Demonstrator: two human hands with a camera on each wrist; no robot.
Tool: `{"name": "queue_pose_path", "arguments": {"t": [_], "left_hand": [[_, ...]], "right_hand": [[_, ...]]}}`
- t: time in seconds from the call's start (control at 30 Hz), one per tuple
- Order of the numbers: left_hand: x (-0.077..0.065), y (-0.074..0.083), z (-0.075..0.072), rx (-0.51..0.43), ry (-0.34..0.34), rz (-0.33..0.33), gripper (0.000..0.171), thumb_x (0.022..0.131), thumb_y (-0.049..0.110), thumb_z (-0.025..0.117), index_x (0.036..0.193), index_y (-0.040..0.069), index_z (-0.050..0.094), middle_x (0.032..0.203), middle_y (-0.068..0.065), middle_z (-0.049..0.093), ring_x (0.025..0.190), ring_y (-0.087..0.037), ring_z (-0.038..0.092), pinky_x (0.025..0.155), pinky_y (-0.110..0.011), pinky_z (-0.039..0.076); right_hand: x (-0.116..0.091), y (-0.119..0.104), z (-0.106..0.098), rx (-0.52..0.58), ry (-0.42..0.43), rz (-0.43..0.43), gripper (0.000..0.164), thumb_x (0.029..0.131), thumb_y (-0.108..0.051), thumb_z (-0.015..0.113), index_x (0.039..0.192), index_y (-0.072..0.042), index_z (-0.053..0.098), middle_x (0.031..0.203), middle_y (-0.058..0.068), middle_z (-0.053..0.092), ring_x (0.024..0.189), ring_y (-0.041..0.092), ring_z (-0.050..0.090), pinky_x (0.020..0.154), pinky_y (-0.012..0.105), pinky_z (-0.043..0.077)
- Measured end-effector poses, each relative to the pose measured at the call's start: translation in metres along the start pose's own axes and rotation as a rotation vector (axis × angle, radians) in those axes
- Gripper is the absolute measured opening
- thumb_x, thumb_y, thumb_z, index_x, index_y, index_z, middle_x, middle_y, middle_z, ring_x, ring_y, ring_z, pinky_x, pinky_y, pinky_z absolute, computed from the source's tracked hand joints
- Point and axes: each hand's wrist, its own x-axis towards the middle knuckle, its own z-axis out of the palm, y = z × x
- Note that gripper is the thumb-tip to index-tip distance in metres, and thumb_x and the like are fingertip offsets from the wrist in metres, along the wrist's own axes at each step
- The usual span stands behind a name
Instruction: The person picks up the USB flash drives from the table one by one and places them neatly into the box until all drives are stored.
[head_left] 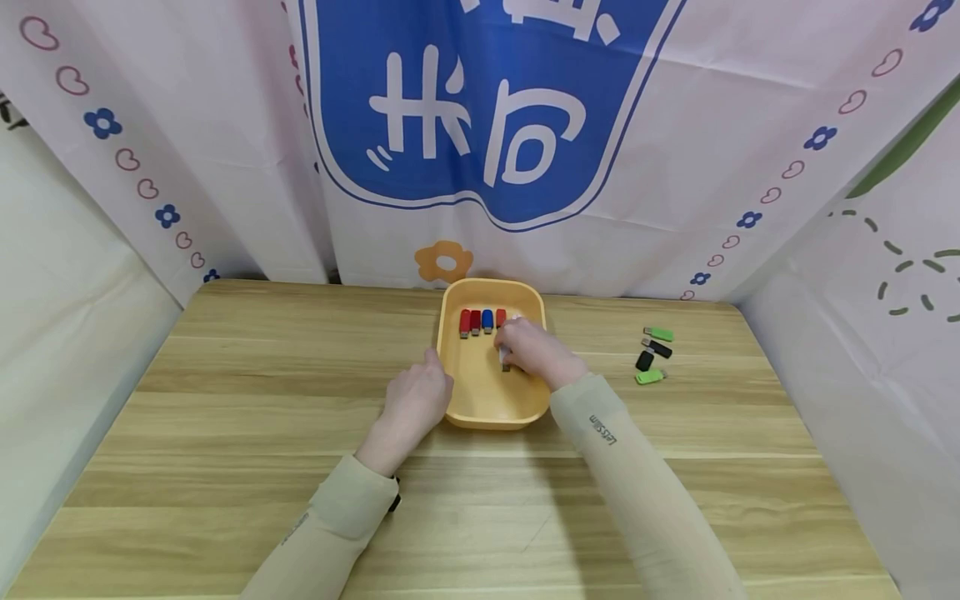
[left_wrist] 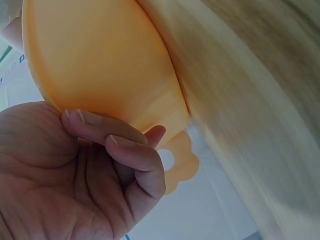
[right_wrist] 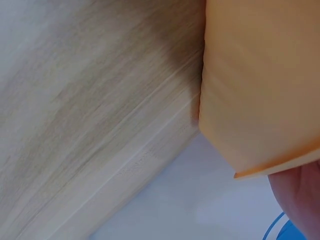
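A yellow plastic tray (head_left: 480, 408) stands on the wooden table. My left hand (head_left: 420, 392) grips its left side at the rim; in the left wrist view the curled fingers (left_wrist: 135, 150) lie against the outer wall. Over the tray's right half, my right hand (head_left: 528, 346) pinches a white USB stick (head_left: 504, 355), its metal plug pointing toward me. Along the far end inside lie a red USB stick (head_left: 465, 323), a dark red one (head_left: 476, 322), a blue one (head_left: 487, 321) and an orange-red one (head_left: 501, 317). The tray wall hides most of my right hand in its wrist view.
Right of the tray, on the table (head_left: 285, 417), lie a green USB stick (head_left: 660, 334), a black one (head_left: 658, 348), a second black one (head_left: 644, 360) and a second green one (head_left: 649, 377). A printed curtain (head_left: 375, 242) hangs behind the table's far edge.
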Motion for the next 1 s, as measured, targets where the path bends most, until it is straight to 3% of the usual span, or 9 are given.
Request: {"name": "queue_pose_path", "arguments": {"t": [0.4, 0.7, 1.0], "left_hand": [[0.0, 0.001, -0.001, 0.008, 0.005, 0.006, 0.028, 0.1, 0.017, 0.051, 0.112, -0.008, 0.051, 0.066, -0.015, 0.057, 0.055, -0.025, 0.055, 0.047, -0.039, 0.047], [0.001, 0.001, -0.001, 0.01, -0.025, -0.007, 0.033, 0.101, 0.018, 0.049, 0.118, -0.009, 0.051, 0.064, -0.011, 0.054, 0.054, -0.023, 0.054, 0.045, -0.033, 0.043], [0.001, 0.001, -0.001, 0.001, -0.013, 0.001, 0.031, 0.101, 0.017, 0.049, 0.116, -0.01, 0.052, 0.063, -0.011, 0.053, 0.052, -0.023, 0.052, 0.044, -0.032, 0.041]], "right_hand": [[-0.001, 0.0, 0.0, -0.031, -0.018, 0.011, 0.012, 0.093, -0.006, 0.067, 0.101, -0.005, 0.076, 0.105, 0.01, 0.071, 0.093, 0.022, 0.061, 0.088, 0.033, 0.054], [-0.003, 0.001, -0.004, 0.013, 0.035, 0.037, 0.026, 0.094, -0.003, 0.065, 0.118, -0.003, 0.072, 0.122, 0.014, 0.069, 0.114, 0.027, 0.065, 0.102, 0.039, 0.052], [-0.016, -0.001, -0.013, 0.048, 0.091, 0.006, 0.025, 0.094, -0.01, 0.068, 0.118, -0.001, 0.071, 0.121, 0.014, 0.069, 0.114, 0.028, 0.064, 0.104, 0.04, 0.05]]}}
